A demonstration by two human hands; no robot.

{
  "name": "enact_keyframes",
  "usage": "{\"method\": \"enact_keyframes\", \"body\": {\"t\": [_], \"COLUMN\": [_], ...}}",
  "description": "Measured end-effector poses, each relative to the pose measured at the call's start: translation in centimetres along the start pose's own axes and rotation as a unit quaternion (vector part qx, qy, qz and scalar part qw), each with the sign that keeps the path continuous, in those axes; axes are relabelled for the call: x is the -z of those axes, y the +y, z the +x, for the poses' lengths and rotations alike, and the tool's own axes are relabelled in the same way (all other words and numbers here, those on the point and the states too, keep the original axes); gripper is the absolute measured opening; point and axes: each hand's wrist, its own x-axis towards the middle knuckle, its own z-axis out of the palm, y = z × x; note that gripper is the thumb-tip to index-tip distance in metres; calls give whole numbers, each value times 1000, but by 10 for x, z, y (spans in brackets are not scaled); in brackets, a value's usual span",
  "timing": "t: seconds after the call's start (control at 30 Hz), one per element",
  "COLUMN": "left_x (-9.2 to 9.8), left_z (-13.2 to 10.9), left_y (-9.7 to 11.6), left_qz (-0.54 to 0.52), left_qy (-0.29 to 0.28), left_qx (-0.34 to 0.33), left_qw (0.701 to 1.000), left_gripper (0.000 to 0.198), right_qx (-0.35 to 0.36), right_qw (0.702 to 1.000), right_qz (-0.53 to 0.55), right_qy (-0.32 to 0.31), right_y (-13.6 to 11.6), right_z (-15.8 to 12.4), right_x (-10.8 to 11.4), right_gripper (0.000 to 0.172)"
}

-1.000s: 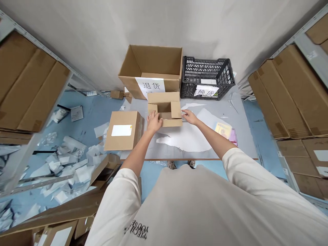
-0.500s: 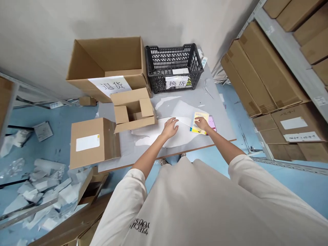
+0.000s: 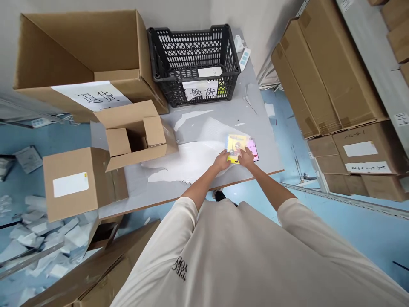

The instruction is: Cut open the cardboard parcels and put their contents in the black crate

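A thin yellow booklet with a cartoon-like picture on its front lies near the table's front right edge. Its lower left corner is pinched by my left hand, fingers closed at the edge. On its lower right side is my right hand, closed on the booklet with the fingers bent. Partly under the booklet and to its right is a flat phone with a lit pink screen. White wrapping sheets spread over the table to the left of my hands.
An open small carton and a closed labelled carton stand on the left. Behind are a large open box and a black plastic crate. Shelving with stacked cartons rises at right. Scrap wrapping litters the floor.
My left hand has moved right from over the white sheets to the yellow booklet. My right hand has shifted to the booklet's lower right side. The view has moved closer to the table.
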Motion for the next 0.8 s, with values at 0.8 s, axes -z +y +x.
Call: {"method": "enact_keyframes", "body": {"t": [0.8], "left_x": [44], "left_z": [-45], "left_y": [-16], "left_qz": [-434], "left_qy": [134], "left_qx": [93], "left_qw": [886], "left_gripper": [32], "right_qx": [195], "right_qw": [872], "right_qz": [445], "right_qy": [-63], "right_y": [-68], "right_z": [-33], "right_x": [7], "right_gripper": [19]}}
